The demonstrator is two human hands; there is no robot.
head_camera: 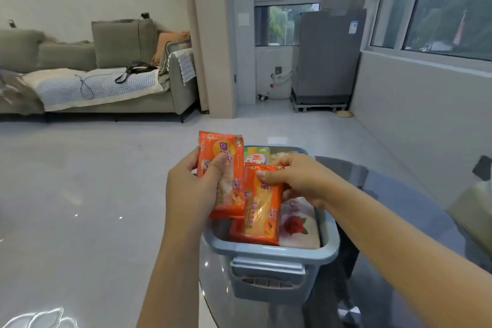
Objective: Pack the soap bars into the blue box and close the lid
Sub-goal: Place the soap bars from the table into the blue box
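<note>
The left hand grips an orange soap pack above the left rim of the blue box, thumb across its front. The right hand pinches a second orange pack standing in the box beside a white rose-printed pack. The printing on both orange wrappers is too blurred to read.

left grip curled, right grip pinching
</note>
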